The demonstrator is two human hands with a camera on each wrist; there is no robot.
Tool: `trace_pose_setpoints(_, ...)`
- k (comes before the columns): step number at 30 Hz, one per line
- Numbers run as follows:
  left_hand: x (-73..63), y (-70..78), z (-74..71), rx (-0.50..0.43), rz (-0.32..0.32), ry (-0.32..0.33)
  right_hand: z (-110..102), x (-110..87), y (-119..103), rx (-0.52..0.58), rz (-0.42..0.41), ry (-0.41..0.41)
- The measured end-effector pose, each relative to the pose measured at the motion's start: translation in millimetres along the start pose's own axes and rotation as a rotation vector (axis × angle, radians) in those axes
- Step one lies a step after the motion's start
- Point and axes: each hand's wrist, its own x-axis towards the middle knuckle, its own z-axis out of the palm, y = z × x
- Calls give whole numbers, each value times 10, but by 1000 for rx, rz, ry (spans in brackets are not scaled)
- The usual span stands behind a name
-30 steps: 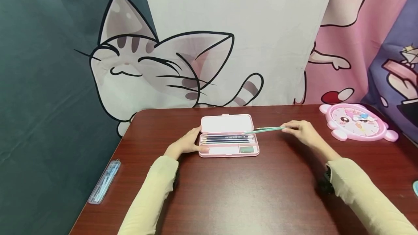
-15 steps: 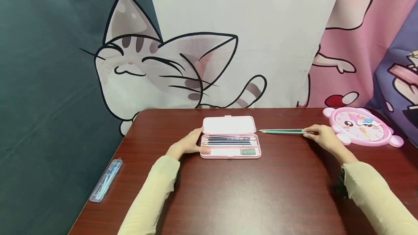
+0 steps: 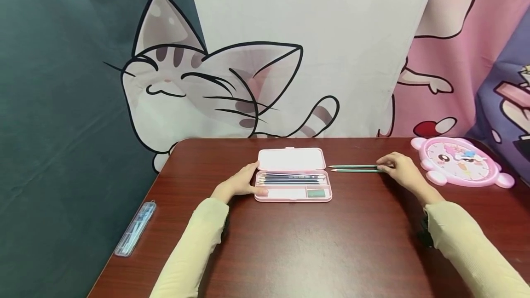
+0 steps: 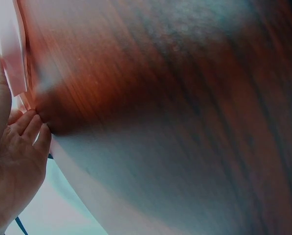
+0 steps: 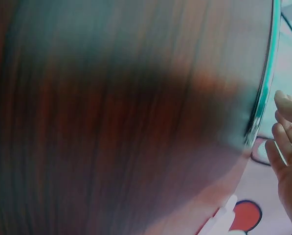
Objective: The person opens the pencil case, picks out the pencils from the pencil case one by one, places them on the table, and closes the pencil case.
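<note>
A pink pencil case (image 3: 293, 200) lies with its lid raised at the back of the table. In it are several dark pencils (image 3: 290, 181) and a grey-green eraser (image 3: 316, 193). My left hand (image 3: 238, 182) holds the case by its left end, thumb over the front compartment and fingers behind. To the right of the case two green pencils (image 3: 352, 166) lie side by side on the table, tips pointing left. Over their right ends is my right hand (image 3: 401, 171). In the right wrist view its loosely bent fingers (image 5: 286, 142) show a gap from a green pencil (image 5: 269, 68).
A pink animal-shaped clock (image 3: 459, 162) lies at the back right, close beside the right hand. A clear slim box (image 3: 135, 229) with pale contents is near the table's left edge. Printed curtains (image 3: 352, 49) hang behind the brown table (image 3: 298, 247).
My right hand carried the two green pencils right, away from the case, lowered them to the table and let go. The pencils now lie slightly apart. My left hand stays on the case.
</note>
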Motion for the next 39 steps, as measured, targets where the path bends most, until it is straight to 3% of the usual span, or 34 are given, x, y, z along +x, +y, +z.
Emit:
trace_pose_setpoints(7,3,-23,6,-2,19,11,285,119,-368,100,5,-35)
trace_pose_setpoints(16,14,-37,19,-45,44,25,598,283,-1002,276,-75,-198)
trace_pose_setpoints(22,27,-33,23,-45,40,28,652,336,-1146,227,-139,-339)
trace_pose_setpoints(26,6,10,12,-21,28,26,669,347,-1181,175,-159,-384)
trace_pose_setpoints(32,-46,68,-9,-20,11,24,682,327,-1221,150,-150,-364)
trace_pose_setpoints(39,-46,61,-15,-21,17,25,718,288,-1146,221,-234,-159)
